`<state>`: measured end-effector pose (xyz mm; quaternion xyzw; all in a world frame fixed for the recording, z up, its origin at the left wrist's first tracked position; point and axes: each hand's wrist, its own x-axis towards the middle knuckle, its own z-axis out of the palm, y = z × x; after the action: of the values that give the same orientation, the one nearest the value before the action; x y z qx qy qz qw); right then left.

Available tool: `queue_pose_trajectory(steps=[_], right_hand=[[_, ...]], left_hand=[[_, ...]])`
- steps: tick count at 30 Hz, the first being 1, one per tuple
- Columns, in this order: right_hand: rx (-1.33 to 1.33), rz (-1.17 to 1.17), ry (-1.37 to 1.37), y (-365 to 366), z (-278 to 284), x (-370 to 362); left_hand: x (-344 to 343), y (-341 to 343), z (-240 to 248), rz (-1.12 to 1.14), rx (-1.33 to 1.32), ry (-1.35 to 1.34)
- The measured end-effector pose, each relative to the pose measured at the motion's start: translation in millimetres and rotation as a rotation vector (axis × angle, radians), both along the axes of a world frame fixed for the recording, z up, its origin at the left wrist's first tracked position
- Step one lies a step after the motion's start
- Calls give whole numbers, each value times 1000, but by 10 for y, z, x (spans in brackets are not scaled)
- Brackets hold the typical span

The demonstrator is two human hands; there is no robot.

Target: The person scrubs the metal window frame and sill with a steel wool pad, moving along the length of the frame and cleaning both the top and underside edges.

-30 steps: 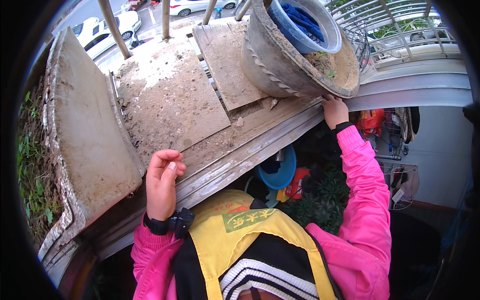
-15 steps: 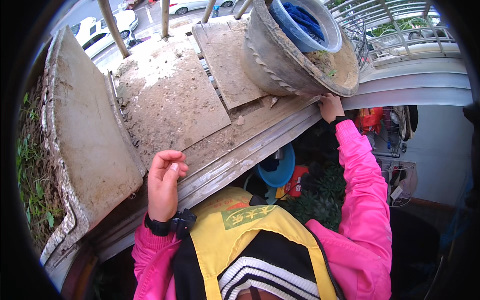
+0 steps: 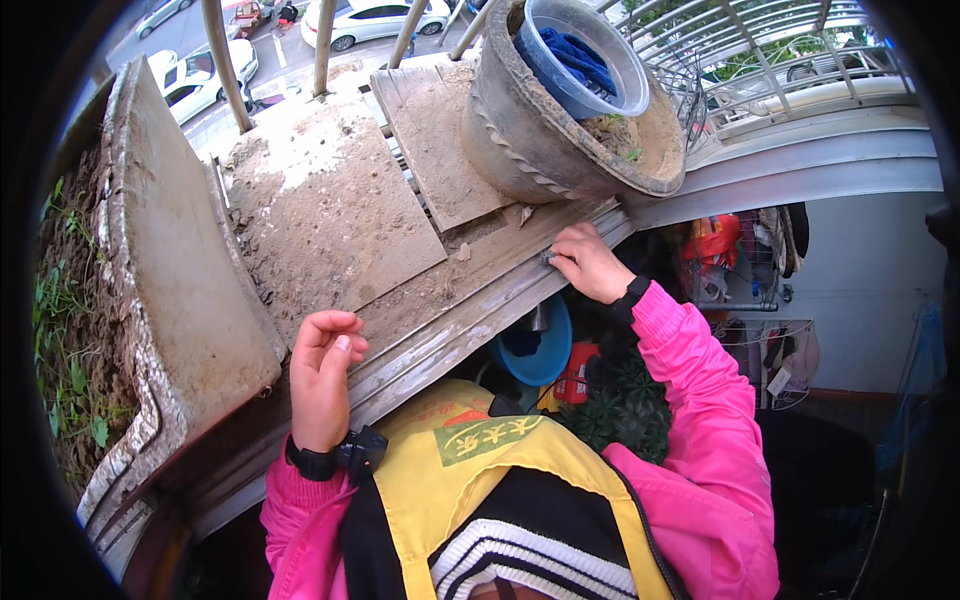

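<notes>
My right hand [image 3: 592, 264] is closed on a small grey clump [image 3: 547, 257], its kind too small to make out. The fingertips press it on the metal window track [image 3: 480, 310], just below the large clay pot [image 3: 520, 130]. My left hand [image 3: 322, 375] is raised near the track's left part, palm turned inward and fingers loosely curled, with nothing in it. It is beside the dirty boards [image 3: 320, 210] and the right edge of a tall soil-filled planter [image 3: 190, 260]. A clear plastic tub [image 3: 630, 70] with a blue cloth [image 3: 575, 60] sits inside the pot's rim.
Metal bars [image 3: 325, 45] line the outer edge, with parked cars [image 3: 375, 22] far below. Inside, under the track, are a blue basin [image 3: 545, 345], a leafy plant [image 3: 625, 405] and a wire rack [image 3: 775, 360]. Loose dirt and crumbs lie on the boards.
My right hand has slid left along the track, away from beneath the pot, and the grey clump now shows at its fingertips. My left hand has hardly moved. The view has shifted slightly.
</notes>
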<state>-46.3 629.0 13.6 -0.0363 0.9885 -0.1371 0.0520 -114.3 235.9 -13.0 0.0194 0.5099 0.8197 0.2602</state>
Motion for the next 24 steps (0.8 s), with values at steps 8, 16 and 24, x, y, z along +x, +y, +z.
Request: queue_pose_trajectory(steps=[8,16,24], right_hand=[[560,-83,98,1071,-59,-38],[481,-175,98,1084,-328,32],[-51,47,43,-239,-168,-77]], left_hand=[[-9,16,-27,9,-27,-2],[-11,24,-6,34,-36,-21],[-7,8,16,12,-7,8]])
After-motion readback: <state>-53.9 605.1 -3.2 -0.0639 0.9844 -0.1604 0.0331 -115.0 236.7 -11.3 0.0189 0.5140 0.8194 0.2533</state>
